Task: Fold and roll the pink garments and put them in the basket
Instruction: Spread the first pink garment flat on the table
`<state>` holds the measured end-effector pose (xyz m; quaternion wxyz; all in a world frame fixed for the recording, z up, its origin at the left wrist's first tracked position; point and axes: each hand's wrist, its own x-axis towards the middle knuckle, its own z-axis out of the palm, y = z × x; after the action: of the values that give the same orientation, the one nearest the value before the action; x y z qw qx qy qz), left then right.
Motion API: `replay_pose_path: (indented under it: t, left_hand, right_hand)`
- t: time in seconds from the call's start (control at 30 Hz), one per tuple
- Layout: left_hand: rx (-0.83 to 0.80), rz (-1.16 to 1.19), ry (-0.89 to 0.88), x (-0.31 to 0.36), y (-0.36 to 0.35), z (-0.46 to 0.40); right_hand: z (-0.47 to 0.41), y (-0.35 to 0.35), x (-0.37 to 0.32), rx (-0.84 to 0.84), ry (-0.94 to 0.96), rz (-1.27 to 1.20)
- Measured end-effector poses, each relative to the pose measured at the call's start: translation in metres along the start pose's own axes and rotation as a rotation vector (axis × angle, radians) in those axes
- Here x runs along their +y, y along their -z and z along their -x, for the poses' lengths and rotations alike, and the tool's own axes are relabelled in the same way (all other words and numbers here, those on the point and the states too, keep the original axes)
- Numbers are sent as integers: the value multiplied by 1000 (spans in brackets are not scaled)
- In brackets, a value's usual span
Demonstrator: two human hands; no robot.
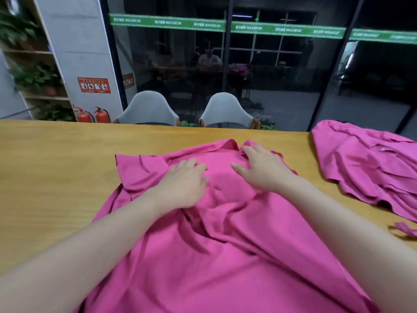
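Soft matt cloth under my palms, the pink garment (225,256) creased and slightly rumpled. Beneath it the table (56,159) is smooth wood with a dull satin sheen and faint grain. Far right, the pile of pink garments (365,168) looks like the same thin matt knit. Beyond, two chairs (149,109) in smooth matt plastic, and glossy dark glass (282,75).

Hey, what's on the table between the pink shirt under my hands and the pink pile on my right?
Only bare wooden table separates the pink shirt from the pink pile in the head view.
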<state>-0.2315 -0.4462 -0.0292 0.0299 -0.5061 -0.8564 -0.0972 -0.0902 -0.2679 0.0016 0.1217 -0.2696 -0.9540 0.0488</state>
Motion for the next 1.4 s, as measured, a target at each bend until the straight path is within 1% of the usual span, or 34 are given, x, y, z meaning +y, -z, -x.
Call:
replay_pose_path:
  t: [0.07,0.13,0.2,0.27,0.4,0.53,0.63,0.73,0.83,0.93,1.0,1.1,1.23,1.3,1.4]
  left_hand:
    - [148,-31,-14,8,-15,48]
    - [254,-10,-54,9,-27,89]
    - [309,62,-81,7,-32,117]
    - [338,53,-98,6,-31,133]
    - [315,19,-131,3,-28,154]
    - [254,10,-100,-4,-25,174]
    - [197,-21,-113,-1,-22,192]
    - [168,-24,-155,8,-21,212]
    - [201,-41,-270,20,-19,226]
    - [218,-77,-449,33,-17,228]
    - [181,-75,-505,44,-15,220]
    - [104,13,-448,57,-12,192]
    - [-10,133,-293,66,-13,140]
    - [-84,167,-228,67,-16,111]
    - [-87,157,-177,73,-25,72]
  right_hand:
    - [58,-2,-21,33,27,-132]
    - [116,-16,-33,108,77,-204]
    - [156,-37,-31,177,144,-171]
    - [172,-47,-19,162,177,-139]
    - [187,-44,1,104,183,-69]
    - [212,-39,19,-22,62,-119]
    - [229,-30,28,-68,24,-81]
    - [251,-22,26,-112,14,-49]
    - [267,-19,21,-130,-15,-61]
    - [261,-12,22,-197,-67,-133]
    - [244,-6,29,-252,-111,-156]
    - [207,-1,47,-300,-176,-160]
    - [160,0,70,-348,-227,-170]
    - [138,-2,80,-332,-249,-189]
    - [112,-13,98,-246,-286,-194]
